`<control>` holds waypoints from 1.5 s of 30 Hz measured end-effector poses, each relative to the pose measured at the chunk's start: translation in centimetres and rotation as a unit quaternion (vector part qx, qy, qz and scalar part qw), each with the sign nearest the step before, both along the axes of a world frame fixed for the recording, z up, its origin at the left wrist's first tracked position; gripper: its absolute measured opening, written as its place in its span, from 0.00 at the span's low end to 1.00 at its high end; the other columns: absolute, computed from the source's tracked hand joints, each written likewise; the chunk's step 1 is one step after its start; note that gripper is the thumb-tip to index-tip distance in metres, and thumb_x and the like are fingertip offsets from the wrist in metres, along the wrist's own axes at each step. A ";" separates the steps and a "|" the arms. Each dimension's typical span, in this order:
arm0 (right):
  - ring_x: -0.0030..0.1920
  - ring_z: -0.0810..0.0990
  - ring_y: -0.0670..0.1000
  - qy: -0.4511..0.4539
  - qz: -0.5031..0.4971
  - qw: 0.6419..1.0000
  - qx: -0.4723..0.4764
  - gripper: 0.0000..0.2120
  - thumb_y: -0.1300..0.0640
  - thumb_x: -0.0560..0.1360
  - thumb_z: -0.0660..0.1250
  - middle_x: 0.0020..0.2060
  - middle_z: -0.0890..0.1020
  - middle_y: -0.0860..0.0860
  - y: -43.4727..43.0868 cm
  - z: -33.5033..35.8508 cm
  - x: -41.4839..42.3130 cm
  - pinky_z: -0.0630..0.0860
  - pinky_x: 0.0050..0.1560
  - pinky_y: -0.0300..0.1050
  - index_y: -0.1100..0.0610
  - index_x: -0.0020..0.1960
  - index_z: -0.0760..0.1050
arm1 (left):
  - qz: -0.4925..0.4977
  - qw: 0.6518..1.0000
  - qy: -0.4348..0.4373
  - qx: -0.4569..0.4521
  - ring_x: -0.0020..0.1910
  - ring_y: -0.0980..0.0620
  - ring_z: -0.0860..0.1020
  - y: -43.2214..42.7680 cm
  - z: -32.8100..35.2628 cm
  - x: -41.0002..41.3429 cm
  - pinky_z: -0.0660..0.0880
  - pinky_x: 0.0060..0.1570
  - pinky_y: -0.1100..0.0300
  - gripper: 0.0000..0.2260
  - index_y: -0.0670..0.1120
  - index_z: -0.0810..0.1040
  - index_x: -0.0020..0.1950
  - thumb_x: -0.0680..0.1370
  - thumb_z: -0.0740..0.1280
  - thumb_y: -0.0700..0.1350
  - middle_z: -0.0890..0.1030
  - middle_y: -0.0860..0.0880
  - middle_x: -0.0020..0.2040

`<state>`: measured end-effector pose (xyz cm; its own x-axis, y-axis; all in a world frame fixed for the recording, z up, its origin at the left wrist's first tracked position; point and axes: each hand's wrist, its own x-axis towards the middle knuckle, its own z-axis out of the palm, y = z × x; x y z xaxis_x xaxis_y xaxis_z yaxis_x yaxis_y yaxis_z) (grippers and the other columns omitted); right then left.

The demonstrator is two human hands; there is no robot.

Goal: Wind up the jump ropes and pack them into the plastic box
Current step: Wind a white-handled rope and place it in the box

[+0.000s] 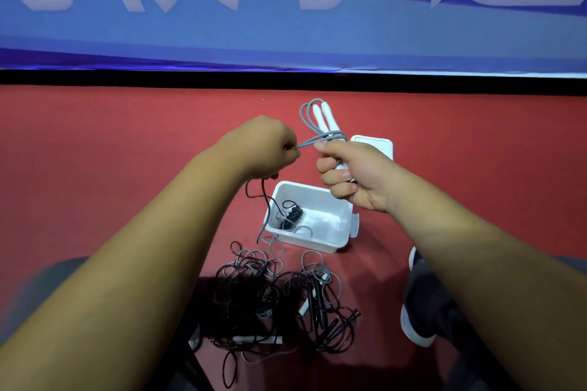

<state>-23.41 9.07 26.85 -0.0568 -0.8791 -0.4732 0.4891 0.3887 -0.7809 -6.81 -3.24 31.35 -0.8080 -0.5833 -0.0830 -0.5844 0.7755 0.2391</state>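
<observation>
My right hand (352, 173) grips the two white handles of a grey jump rope (320, 119), held upright above the floor. My left hand (270, 149) pinches the grey cord just left of the handles, and the loose cord hangs from it down toward the box. The white plastic box (333, 236) stands open on the red floor below my hands. A wound black rope (292, 214) lies inside it. A tangled pile of black and grey ropes (279, 295) lies in front of the box.
The box's white lid (378, 144) lies on the floor behind my right hand. My shoe (416, 324) and leg are at the right of the pile. A blue banner with white characters (286, 9) runs along the far wall.
</observation>
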 end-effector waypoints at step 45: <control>0.31 0.62 0.45 -0.028 0.087 0.995 -0.044 0.11 0.60 0.84 0.63 0.36 0.69 0.50 1.0 2.4 0.4 0.62 0.29 0.38 0.55 0.65 0.77 | 0.118 0.800 0.409 0.423 0.29 0.52 0.64 -0.9 -1.4 -1.1 0.61 0.29 0.60 0.12 0.47 0.84 0.49 0.80 0.73 0.56 0.69 0.50 0.32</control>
